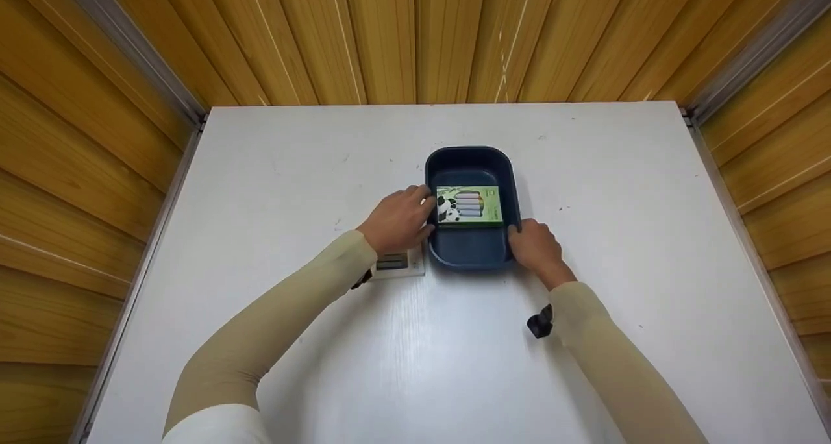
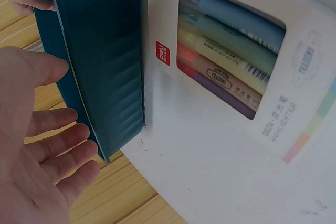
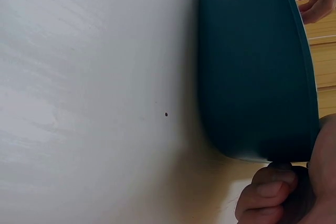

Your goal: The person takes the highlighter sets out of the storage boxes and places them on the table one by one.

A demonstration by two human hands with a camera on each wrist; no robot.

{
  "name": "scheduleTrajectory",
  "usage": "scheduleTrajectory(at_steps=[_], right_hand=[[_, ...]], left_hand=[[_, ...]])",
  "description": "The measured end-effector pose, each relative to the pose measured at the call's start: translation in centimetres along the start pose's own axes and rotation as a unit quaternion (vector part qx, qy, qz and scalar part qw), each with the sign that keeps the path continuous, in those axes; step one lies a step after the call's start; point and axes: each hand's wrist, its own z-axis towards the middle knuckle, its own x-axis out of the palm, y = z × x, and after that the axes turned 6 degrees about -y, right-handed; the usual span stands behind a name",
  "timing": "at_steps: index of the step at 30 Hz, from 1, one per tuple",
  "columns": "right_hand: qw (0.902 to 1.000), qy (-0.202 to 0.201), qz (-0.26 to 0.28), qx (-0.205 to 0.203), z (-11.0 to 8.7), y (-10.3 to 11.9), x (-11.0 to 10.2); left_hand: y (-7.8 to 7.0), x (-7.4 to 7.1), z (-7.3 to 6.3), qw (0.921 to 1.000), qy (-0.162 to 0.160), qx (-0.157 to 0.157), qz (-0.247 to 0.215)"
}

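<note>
A dark blue rectangular tub point(image 1: 471, 248) stands in the middle of the table, with a green box point(image 1: 488, 211) bearing a panda picture inside it. Along the tub's left side, my left hand point(image 1: 400, 220) has its fingertips at the rim, fingers loosely extended in the left wrist view. My right hand point(image 1: 536, 244) grips the near right side of the tub; in the right wrist view its fingers point(image 3: 270, 190) curl round a dark part at the tub's end. Below my left hand lies a white highlighter pack point(image 2: 294, 61) with a window showing several coloured pens, partly hidden in the head view.
The white table point(image 1: 623, 191) runs back to a wood-patterned wall point(image 1: 383, 41). Similar panels stand at the left and right sides, with metal strips along the corners.
</note>
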Motion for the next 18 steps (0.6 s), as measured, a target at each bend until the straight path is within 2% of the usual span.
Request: scheduleTrajectory(at_steps=[7,18], right_hand=[[0.9999,-0.012,0.004,-0.008,0.05,-0.08,0.18],[0.9999,-0.015,-0.005,-0.007,-0.07,-0.07,0.18]], left_hand=[[-0.20,-0.10,0.33,1.0000,0.008,-0.005,0.002],[-0.44,0.15,0.68,0.9996,-0.016,0.007,-0.021]])
